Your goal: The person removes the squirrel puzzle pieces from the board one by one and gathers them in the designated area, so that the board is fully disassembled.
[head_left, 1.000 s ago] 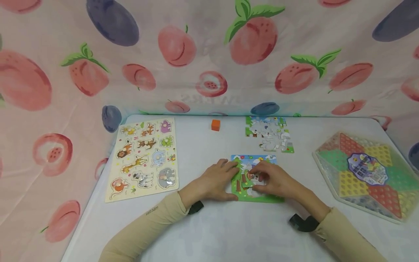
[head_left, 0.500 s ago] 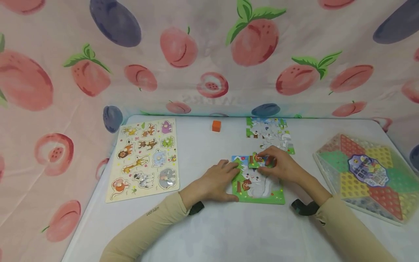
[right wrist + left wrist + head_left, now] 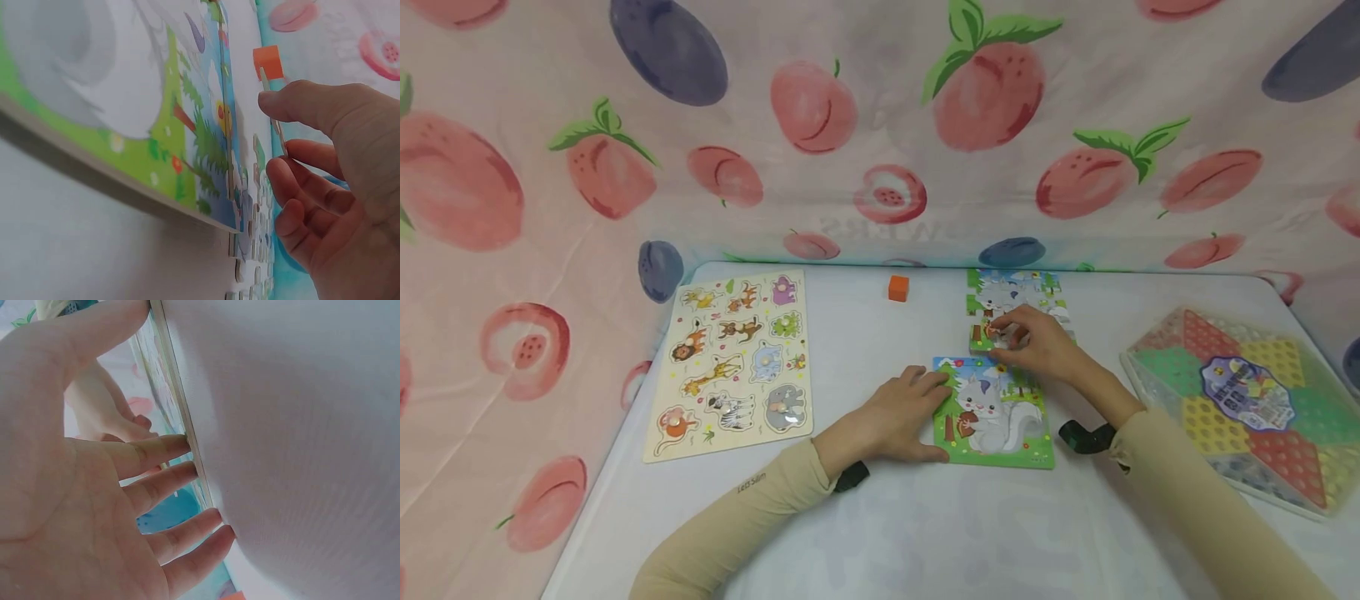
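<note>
My right hand (image 3: 1037, 342) pinches a puzzle piece (image 3: 980, 337) between thumb and fingers, at the lower left of a partly joined squirrel jigsaw (image 3: 1011, 292). In the right wrist view the piece (image 3: 279, 134) shows edge-on, a thin slip by the thumb. Nearer to me lies a squirrel picture board (image 3: 1000, 421) with a grey squirrel holding a nut on green grass. My left hand (image 3: 898, 417) rests at the board's left edge, fingers spread and nearly straight. In the left wrist view, the left fingertips (image 3: 187, 445) touch the board's edge (image 3: 177, 394).
On the left lies a wooden animal peg puzzle (image 3: 730, 367). An orange cube (image 3: 898, 288) sits at the back of the white table (image 3: 880, 517). To the right is a clear hexagonal box (image 3: 1247, 400) of coloured pegboard parts. A fruit-print curtain (image 3: 820, 192) closes off the back.
My right hand has lifted the puzzle piece off the picture board and carried it away from me to the joined jigsaw. The left hand has stayed at the board's edge.
</note>
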### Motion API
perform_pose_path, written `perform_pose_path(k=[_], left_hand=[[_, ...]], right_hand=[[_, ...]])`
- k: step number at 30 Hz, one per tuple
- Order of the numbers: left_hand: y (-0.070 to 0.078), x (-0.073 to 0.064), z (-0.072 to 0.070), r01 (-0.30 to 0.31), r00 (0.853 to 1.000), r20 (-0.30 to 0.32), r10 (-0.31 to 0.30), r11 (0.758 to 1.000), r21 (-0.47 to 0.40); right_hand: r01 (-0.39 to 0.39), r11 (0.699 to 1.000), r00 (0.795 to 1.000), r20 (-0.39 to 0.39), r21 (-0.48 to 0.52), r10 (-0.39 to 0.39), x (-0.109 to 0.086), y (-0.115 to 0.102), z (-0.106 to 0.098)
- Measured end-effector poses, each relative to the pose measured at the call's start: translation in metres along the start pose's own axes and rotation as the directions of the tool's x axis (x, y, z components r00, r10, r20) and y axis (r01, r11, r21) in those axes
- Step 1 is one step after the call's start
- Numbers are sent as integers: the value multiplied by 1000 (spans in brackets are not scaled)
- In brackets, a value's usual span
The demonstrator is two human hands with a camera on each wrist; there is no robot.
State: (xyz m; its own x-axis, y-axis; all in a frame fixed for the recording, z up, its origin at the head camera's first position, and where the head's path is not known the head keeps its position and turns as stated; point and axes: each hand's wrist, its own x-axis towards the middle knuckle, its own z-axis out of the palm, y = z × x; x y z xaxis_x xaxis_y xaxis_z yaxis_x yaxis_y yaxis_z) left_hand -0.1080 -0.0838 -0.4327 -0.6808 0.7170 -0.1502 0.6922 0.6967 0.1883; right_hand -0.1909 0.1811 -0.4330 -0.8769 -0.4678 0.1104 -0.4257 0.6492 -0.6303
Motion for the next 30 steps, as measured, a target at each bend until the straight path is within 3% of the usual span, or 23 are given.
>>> perform_pose_path(k=[10, 30], left_hand=[[0, 0, 0, 2, 1000, 13, -2, 1000, 5], [-2, 1, 2, -5, 1000, 7, 5, 1000, 12]], right_hand=[[-64, 997, 997, 37, -34, 65, 10, 5, 3], [-69, 995, 993, 87, -77, 76, 16, 7, 6]])
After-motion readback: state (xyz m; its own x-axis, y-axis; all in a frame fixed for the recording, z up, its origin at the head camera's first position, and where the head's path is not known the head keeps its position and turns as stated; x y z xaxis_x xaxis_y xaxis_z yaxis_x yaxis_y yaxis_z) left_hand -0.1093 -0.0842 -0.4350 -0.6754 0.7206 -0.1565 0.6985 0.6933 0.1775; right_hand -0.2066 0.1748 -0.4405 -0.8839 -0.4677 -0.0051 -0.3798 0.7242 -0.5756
